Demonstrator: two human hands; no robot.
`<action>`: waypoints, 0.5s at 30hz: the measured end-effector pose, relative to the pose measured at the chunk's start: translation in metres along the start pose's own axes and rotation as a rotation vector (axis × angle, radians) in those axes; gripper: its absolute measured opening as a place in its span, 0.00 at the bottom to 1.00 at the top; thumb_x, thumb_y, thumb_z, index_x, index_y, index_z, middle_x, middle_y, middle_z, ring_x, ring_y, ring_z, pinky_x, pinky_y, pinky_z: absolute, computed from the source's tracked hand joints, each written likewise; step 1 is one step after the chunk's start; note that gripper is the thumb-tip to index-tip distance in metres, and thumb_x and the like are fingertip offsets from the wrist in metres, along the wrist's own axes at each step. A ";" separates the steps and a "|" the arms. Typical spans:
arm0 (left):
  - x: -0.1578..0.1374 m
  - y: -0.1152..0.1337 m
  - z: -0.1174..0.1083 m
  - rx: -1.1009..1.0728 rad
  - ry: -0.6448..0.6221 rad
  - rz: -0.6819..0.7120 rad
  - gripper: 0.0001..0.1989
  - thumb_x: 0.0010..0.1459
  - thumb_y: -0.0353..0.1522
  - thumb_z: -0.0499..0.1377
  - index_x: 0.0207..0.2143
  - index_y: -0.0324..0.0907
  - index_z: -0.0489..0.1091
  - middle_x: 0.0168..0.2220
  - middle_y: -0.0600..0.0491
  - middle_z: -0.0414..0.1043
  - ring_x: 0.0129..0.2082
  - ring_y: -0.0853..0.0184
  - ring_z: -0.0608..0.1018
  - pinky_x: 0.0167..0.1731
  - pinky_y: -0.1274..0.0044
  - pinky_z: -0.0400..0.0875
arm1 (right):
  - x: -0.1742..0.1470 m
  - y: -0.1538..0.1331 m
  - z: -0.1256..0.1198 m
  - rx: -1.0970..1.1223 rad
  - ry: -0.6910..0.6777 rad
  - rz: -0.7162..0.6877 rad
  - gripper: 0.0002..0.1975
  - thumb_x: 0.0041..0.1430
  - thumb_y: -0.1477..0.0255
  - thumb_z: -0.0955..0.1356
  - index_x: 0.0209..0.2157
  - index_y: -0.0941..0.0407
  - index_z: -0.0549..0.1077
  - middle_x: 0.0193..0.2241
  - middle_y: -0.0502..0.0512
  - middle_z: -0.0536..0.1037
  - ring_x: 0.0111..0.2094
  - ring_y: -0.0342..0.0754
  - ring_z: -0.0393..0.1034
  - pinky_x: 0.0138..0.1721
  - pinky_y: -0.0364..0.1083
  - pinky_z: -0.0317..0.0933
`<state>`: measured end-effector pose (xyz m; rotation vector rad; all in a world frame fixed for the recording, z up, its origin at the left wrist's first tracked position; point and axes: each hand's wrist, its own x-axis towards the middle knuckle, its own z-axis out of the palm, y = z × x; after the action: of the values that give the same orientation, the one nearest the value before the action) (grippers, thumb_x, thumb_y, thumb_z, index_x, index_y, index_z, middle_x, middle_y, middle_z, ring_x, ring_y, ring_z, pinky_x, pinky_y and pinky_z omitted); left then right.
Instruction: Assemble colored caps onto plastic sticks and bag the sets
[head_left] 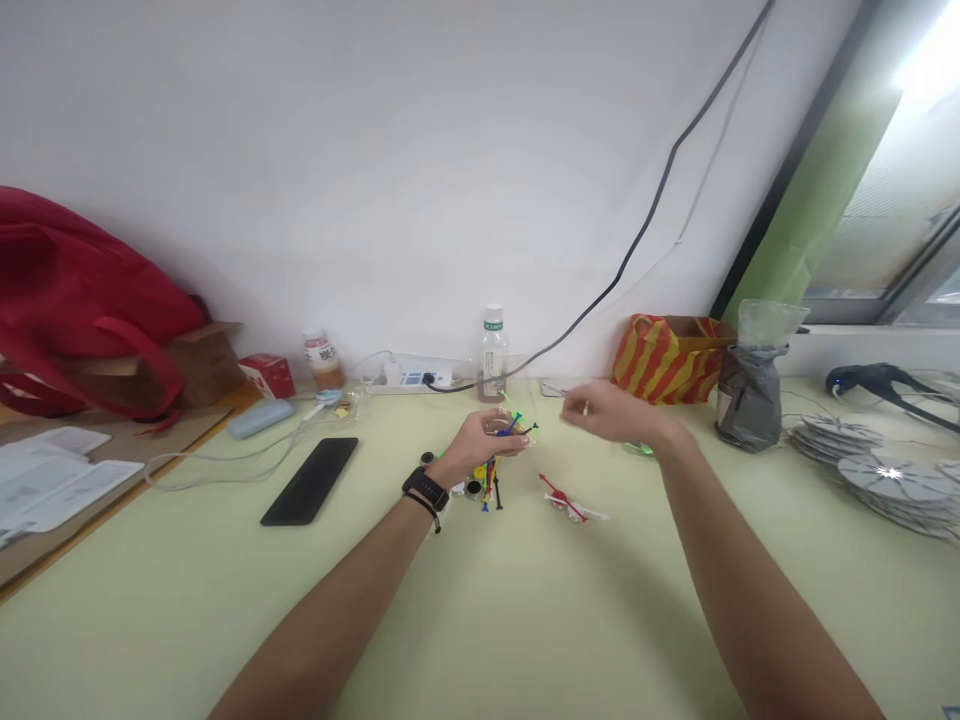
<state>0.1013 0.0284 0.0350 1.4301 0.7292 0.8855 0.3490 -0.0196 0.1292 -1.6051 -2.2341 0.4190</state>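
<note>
My left hand [484, 440], with a black watch on its wrist, is closed on a small bunch of thin plastic arrow pieces [514, 424] in blue, green and black. Just below it lies a loose pile of coloured arrow pieces [489, 488] in red, yellow, blue and black, with small round black parts [473, 489] beside them. My right hand [607, 412] is raised to the right of the left one, its fingers curled together and slightly blurred; whether something small is in them is hidden. A red arrow piece [559, 495] rests with white pieces on the table between my forearms.
A black phone [310, 481] lies left, near a white cable and blue case [260, 418]. Behind stand a clear bottle [493, 355], a power strip [424, 375] and a striped bag [667, 362]. Stacked grey discs [892, 487] and a grey bag [750, 400] are right.
</note>
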 end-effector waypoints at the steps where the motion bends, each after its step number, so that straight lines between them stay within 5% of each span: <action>1: 0.000 -0.001 -0.001 0.024 0.016 0.011 0.25 0.43 0.38 0.77 0.40 0.37 0.74 0.42 0.46 0.80 0.41 0.63 0.82 0.45 0.69 0.78 | 0.001 0.003 0.006 0.003 -0.187 0.027 0.10 0.56 0.63 0.72 0.35 0.54 0.78 0.37 0.55 0.82 0.33 0.50 0.75 0.31 0.44 0.62; 4: 0.001 -0.004 -0.003 0.112 0.060 0.039 0.26 0.41 0.37 0.78 0.41 0.38 0.75 0.41 0.46 0.81 0.41 0.62 0.82 0.44 0.71 0.77 | 0.009 0.002 0.032 0.073 -0.627 0.104 0.24 0.44 0.60 0.77 0.43 0.54 0.78 0.37 0.55 0.82 0.32 0.50 0.76 0.28 0.43 0.63; 6: 0.003 -0.006 -0.005 0.153 0.080 0.037 0.26 0.41 0.37 0.78 0.42 0.38 0.75 0.41 0.46 0.82 0.41 0.61 0.83 0.44 0.72 0.76 | 0.017 -0.001 0.049 0.079 -0.731 0.119 0.24 0.39 0.62 0.79 0.40 0.56 0.78 0.31 0.53 0.82 0.30 0.49 0.76 0.27 0.42 0.62; 10: 0.005 -0.008 -0.006 0.178 0.048 0.009 0.28 0.38 0.35 0.79 0.42 0.38 0.75 0.42 0.44 0.82 0.43 0.60 0.83 0.45 0.71 0.76 | 0.025 0.003 0.063 0.112 -0.775 0.165 0.17 0.36 0.67 0.78 0.30 0.57 0.76 0.26 0.50 0.80 0.28 0.48 0.76 0.27 0.41 0.63; 15: 0.003 -0.009 -0.005 0.162 0.046 -0.050 0.30 0.39 0.35 0.79 0.44 0.37 0.75 0.40 0.45 0.82 0.38 0.61 0.83 0.42 0.70 0.78 | 0.019 0.020 0.047 0.148 -0.726 0.211 0.10 0.40 0.69 0.76 0.26 0.57 0.75 0.26 0.52 0.82 0.30 0.49 0.78 0.30 0.41 0.66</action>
<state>0.0988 0.0342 0.0259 1.5309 0.8840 0.8376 0.3394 0.0029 0.0807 -1.8064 -2.4195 1.3777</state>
